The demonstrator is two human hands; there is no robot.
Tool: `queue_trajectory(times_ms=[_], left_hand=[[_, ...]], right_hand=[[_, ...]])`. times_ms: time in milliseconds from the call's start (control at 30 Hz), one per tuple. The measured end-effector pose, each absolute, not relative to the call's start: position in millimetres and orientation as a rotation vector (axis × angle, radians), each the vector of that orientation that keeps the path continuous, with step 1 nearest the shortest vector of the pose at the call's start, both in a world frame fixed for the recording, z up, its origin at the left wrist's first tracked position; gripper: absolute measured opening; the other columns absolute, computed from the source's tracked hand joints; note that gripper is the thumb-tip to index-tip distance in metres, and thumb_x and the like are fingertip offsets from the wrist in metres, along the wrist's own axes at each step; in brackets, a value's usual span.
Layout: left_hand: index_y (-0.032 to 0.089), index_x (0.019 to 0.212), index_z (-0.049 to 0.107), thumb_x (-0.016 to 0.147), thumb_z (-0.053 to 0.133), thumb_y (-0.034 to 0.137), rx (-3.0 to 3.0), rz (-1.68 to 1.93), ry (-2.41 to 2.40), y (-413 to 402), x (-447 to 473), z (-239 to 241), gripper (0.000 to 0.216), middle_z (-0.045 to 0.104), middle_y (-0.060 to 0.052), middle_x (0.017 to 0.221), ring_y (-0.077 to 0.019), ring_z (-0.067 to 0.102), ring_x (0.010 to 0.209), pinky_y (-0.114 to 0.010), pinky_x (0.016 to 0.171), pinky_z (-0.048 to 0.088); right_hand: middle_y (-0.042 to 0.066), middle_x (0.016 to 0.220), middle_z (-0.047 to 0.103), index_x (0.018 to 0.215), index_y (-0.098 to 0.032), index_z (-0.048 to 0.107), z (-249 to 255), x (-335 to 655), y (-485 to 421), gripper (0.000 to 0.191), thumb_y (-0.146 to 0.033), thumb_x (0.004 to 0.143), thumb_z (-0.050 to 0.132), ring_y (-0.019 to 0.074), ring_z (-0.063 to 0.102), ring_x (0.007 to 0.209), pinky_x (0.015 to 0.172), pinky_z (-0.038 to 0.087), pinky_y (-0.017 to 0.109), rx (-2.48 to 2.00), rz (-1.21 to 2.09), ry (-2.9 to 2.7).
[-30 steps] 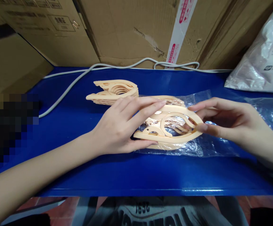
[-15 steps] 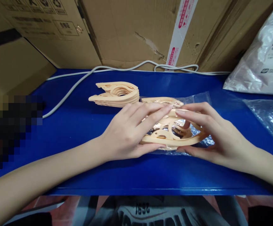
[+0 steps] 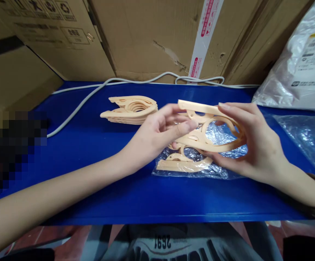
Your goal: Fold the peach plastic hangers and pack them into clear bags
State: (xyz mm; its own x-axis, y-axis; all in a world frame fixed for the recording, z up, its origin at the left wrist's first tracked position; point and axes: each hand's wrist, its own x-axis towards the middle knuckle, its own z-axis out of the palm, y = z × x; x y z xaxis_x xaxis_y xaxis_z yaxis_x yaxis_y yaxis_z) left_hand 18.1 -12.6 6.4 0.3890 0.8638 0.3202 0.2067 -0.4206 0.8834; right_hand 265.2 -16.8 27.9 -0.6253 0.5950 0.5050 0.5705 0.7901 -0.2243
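Observation:
A cream-coloured plastic piece with curved cut-outs, which looks like a folding hanger (image 3: 200,106), is raised over the blue table. My right hand (image 3: 257,141) grips its rounded right end, fingers over the upper arm and thumb under the lower one. At its left end is my left hand (image 3: 157,132), thumb in front and fingers partly hidden behind it. Below lies a clear plastic bag (image 3: 222,172) with similar hangers (image 3: 183,165) in or on it; which one I cannot tell. Left of it sits a neat stack of hangers (image 3: 131,110), just beyond my left hand.
Cardboard boxes (image 3: 152,25) line the back of the blue table (image 3: 146,199). A white cable (image 3: 78,116) runs along the back and left. On the right are a white plastic parcel (image 3: 295,69) and a flat clear bag (image 3: 306,141).
The hanger has been lifted off the bag and tilted, exposing the hangers beneath. My left hand has turned, bringing its thumb to the front; my right hand keeps the rounded end.

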Motion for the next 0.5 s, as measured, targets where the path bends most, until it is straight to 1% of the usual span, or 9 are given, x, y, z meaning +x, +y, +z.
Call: queue_trajectory(times_ms=[33,100,133,233,300,367,433,500], left_hand=[[0.016,0.124,0.066,0.101,0.057,0.044,1.807,0.989,0.888,-11,22,9,0.037,0.076,-0.01,0.111,-0.0186,0.074,0.086,-0.027,0.06,0.059],[0.014,0.105,0.072,0.097,0.063,0.043,1.753,0.928,0.869,-9,26,11,0.032,0.078,-0.009,0.101,-0.0182,0.073,0.08,-0.027,0.058,0.058],[0.013,0.101,0.073,0.094,0.066,0.044,1.729,0.931,0.88,-9,27,11,0.032,0.078,-0.009,0.099,-0.0183,0.073,0.079,-0.028,0.058,0.058],[0.012,0.096,0.073,0.089,0.073,0.044,1.613,0.973,0.928,-10,25,9,0.033,0.078,-0.009,0.097,-0.018,0.072,0.077,-0.029,0.061,0.059],[0.011,0.096,0.073,0.086,0.077,0.042,1.542,0.983,0.932,-12,23,7,0.033,0.078,-0.009,0.098,-0.0178,0.072,0.078,-0.029,0.063,0.059],[0.011,0.102,0.073,0.087,0.076,0.038,1.53,0.981,0.925,-13,22,7,0.031,0.078,-0.009,0.101,-0.0181,0.073,0.082,-0.029,0.065,0.059],[0.012,0.112,0.07,0.091,0.072,0.035,1.605,0.992,0.935,-15,20,8,0.031,0.077,-0.01,0.108,-0.0187,0.073,0.09,-0.029,0.07,0.06],[0.014,0.119,0.067,0.096,0.066,0.033,1.781,1.044,0.973,-16,14,10,0.03,0.075,-0.01,0.116,-0.0193,0.072,0.1,-0.03,0.076,0.06]], right_hand=[[0.011,0.149,0.052,0.161,-0.037,0.03,27,265,-15,0.087,-0.036,0.087,0.075,0.035,0.053,0.134,0.111,0.049,0.053,-0.834,0.074,-2.407],[0.012,0.151,0.05,0.162,-0.036,0.028,26,263,-10,0.089,-0.035,0.087,0.076,0.0342,0.05,0.138,0.114,0.047,0.053,-0.778,0.095,-2.423],[0.012,0.152,0.05,0.162,-0.035,0.028,25,262,-9,0.09,-0.036,0.086,0.077,0.0344,0.049,0.139,0.114,0.046,0.053,-0.75,0.087,-2.425],[0.013,0.153,0.05,0.162,-0.033,0.025,24,259,-8,0.091,-0.04,0.087,0.075,0.0358,0.049,0.139,0.111,0.048,0.054,-0.753,0.025,-2.456],[0.013,0.152,0.05,0.163,-0.034,0.023,24,257,-9,0.091,-0.041,0.088,0.074,0.0367,0.051,0.137,0.109,0.049,0.055,-0.786,-0.011,-2.485],[0.014,0.151,0.05,0.163,-0.035,0.022,25,258,-8,0.092,-0.039,0.087,0.075,0.0374,0.051,0.136,0.11,0.047,0.057,-0.808,-0.013,-2.501],[0.013,0.152,0.049,0.164,-0.036,0.023,28,263,-5,0.096,-0.036,0.085,0.077,0.0375,0.05,0.138,0.113,0.045,0.059,-0.811,0.061,-2.458],[0.011,0.155,0.045,0.163,-0.038,0.026,34,274,1,0.097,-0.034,0.082,0.08,0.0368,0.048,0.141,0.116,0.044,0.057,-0.848,0.181,-2.378]])
